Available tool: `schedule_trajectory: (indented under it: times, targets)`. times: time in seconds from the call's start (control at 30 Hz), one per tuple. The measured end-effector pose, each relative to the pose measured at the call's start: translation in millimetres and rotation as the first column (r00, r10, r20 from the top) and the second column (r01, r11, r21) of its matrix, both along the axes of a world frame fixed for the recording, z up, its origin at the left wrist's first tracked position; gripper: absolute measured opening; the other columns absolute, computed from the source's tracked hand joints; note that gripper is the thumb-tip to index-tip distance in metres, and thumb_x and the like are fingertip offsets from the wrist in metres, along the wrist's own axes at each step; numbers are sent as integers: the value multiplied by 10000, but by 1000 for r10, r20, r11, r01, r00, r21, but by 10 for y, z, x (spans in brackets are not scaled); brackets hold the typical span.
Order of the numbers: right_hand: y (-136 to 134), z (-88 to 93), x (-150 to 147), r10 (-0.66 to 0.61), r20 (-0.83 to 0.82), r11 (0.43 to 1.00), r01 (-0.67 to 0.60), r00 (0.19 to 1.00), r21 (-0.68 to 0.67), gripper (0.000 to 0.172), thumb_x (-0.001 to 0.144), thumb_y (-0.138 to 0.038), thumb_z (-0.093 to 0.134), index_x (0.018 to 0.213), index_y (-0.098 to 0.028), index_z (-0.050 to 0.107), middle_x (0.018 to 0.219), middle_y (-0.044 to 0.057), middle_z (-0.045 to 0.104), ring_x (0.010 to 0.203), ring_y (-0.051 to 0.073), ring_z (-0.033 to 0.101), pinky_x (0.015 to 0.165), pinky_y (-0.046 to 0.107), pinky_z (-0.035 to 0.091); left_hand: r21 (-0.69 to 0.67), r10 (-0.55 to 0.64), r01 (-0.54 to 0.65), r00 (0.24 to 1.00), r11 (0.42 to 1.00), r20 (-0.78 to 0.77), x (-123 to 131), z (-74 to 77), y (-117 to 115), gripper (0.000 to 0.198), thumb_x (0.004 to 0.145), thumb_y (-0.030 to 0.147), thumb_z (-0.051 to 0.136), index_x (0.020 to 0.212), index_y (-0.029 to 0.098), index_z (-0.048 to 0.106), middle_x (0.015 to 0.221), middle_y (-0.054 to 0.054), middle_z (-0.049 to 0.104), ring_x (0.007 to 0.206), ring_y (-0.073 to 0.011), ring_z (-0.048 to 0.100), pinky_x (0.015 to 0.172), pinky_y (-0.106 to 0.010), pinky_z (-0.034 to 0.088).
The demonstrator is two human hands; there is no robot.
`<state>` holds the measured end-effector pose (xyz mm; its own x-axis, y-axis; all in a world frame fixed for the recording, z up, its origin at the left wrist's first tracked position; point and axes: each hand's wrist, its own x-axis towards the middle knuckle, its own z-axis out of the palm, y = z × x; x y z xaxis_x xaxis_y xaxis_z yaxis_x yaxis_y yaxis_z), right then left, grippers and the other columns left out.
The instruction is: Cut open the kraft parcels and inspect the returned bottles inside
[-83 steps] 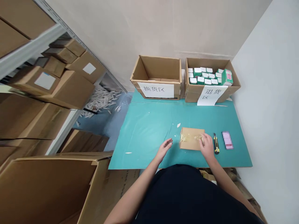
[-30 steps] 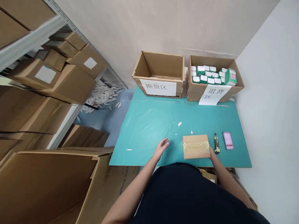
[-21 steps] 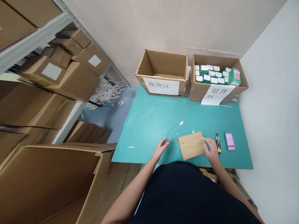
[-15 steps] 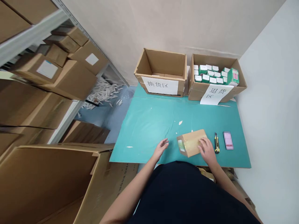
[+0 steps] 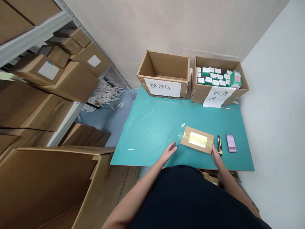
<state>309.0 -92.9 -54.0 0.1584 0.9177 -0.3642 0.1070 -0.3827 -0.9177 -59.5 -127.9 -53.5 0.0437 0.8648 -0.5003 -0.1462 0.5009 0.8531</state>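
A small taped cardboard box [image 5: 187, 137] with a white label on its upper face is tilted above the green table. At its right end, my right hand [image 5: 215, 154] grips the box, some fingers hidden behind it. My left hand [image 5: 169, 152] hovers to the left of the box, fingers apart, holding nothing. A yellow and black utility knife [image 5: 219, 146] lies just right of my right hand. Beyond the knife is a pink, pixelated flat object [image 5: 231, 143] whose kind I cannot make out.
Two open cartons with paper signs stand at the back: the left carton [image 5: 145, 83] and the right carton [image 5: 199, 93], which holds several green-and-white boxes [image 5: 215, 76]. A large open carton [image 5: 95, 190] stands at the lower left. Shelving [image 5: 64, 19] with boxes runs along the left.
My right hand has turned the box, so its white-labelled face now shows, and has shifted to the box's right end. My left hand has moved slightly right.
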Motion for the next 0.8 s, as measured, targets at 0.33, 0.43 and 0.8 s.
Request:
schedule_trajectory:
  times: [0.33,0.43,0.8]
  targets:
    - [104,-158,-289,-33,-52,997,29,998,-73,743,783,-768,596,1284,-226,684,1284,80,717,1205,318,662,1038,480,526,122,-7,20,994,992,-105,222,125,250,619,738,580,763,1216,201,656,1327,-116,672,1268,-321,598,1123,-490,435]
    - [76,-170,-345,-8,-82,996,1,997,-87,737,745,-780,628,1240,-241,710,1290,79,713,1215,327,653,1041,487,519,90,19,-1,978,996,-208,155,58,167,629,705,612,772,1142,175,655,1153,-126,721,1130,-312,663,1048,-487,491]
    - [79,-292,300,-234,324,971,238,917,26,731,790,-665,552,1277,-128,648,1324,210,646,1276,367,554,1124,528,365,33,110,-105,967,994,-232,145,-53,22,697,744,680,722,1234,198,604,1319,-140,654,1178,-302,642,1030,-429,494]
